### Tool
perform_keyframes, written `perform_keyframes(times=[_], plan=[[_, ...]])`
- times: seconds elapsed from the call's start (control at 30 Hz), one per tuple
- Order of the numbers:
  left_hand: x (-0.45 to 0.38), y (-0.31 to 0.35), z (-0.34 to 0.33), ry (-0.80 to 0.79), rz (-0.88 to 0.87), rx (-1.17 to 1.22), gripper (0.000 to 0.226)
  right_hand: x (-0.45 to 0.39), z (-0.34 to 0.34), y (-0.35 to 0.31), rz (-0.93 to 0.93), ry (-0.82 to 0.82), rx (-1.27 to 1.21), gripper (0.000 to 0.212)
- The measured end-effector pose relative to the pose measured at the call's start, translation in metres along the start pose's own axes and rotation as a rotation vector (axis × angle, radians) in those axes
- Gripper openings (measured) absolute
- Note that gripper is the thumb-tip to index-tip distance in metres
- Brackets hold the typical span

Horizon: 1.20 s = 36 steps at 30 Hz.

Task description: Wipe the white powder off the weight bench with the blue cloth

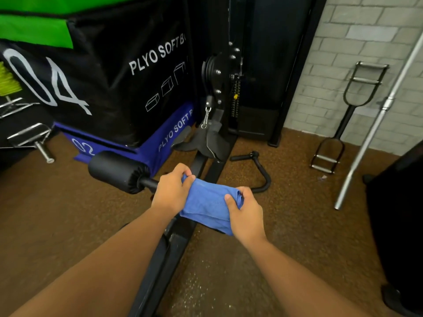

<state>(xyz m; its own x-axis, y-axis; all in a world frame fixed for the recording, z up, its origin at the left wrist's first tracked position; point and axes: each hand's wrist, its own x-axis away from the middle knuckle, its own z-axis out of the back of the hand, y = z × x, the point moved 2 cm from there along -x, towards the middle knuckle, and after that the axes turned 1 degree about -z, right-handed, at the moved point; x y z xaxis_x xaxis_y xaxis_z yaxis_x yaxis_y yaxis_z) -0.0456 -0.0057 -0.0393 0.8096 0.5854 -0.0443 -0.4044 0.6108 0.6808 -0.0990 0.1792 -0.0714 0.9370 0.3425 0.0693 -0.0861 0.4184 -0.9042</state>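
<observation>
A blue cloth [207, 203] is stretched between my two hands above a black metal frame rail [160, 266]. My left hand [171, 191] pinches its far left corner. My right hand [246, 213] grips its right end, thumb on top. A black foam roller pad [116, 170] sticks out to the left of the rail, just beyond my left hand. White specks of powder [206, 287] lie scattered on the brown floor beside the rail. The bench's padded top is not in view.
Stacked black and blue plyo boxes [109, 83] stand at the back left. A cable machine [229, 88] with a hanging strap stands behind. A black handle [258, 172], a V-bar [343, 124] and a silver barbell [375, 124] lie or lean at the right wall.
</observation>
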Motion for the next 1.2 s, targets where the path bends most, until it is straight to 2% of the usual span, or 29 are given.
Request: perform_keyframes(times=[0.2, 0.4, 0.53, 0.7, 0.77, 0.83, 0.87, 0.9, 0.97, 1.03, 1.2], plan=[[-0.016, -0.026, -0.007, 0.034, -0.042, -0.048, 0.01, -0.015, -0.026, 0.002, -0.005, 0.021, 0.166, 0.024], [-0.029, -0.037, -0.019, -0.006, -0.07, -0.033, 0.011, -0.02, -0.033, 0.001, -0.049, 0.038, 0.278, 0.027], [-0.029, -0.041, -0.024, -0.002, -0.087, -0.053, 0.01, -0.017, -0.032, 0.002, -0.045, 0.057, 0.458, 0.031], [-0.033, -0.045, -0.028, 0.022, -0.111, -0.266, 0.012, -0.019, -0.034, 0.005, -0.031, 0.079, 0.664, 0.038], [-0.033, -0.048, -0.027, 0.072, -0.134, -0.318, 0.019, -0.018, -0.033, 0.001, 0.057, 0.164, 0.695, 0.04], [-0.03, -0.046, -0.024, 0.164, -0.275, -0.315, 0.026, -0.015, -0.033, -0.008, 0.228, 0.206, 0.688, 0.047], [-0.026, -0.044, -0.023, 0.154, -0.384, -0.297, 0.031, -0.014, -0.035, -0.011, 0.303, 0.149, 0.696, 0.051], [-0.023, -0.045, -0.026, 0.077, -0.481, -0.285, 0.037, -0.014, -0.038, -0.011, 0.349, 0.052, 0.724, 0.053], [-0.009, -0.052, -0.041, -0.164, -0.596, -0.371, 0.053, -0.011, -0.045, 0.0, 0.342, -0.166, 0.827, 0.058], [-0.003, -0.063, -0.049, -0.291, -0.606, -0.482, 0.061, -0.013, -0.044, 0.01, 0.286, -0.304, 0.871, 0.061], [-0.007, -0.051, -0.039, -0.437, -0.533, -0.522, 0.084, -0.016, -0.026, -0.002, 0.198, -0.45, 0.906, 0.068]])
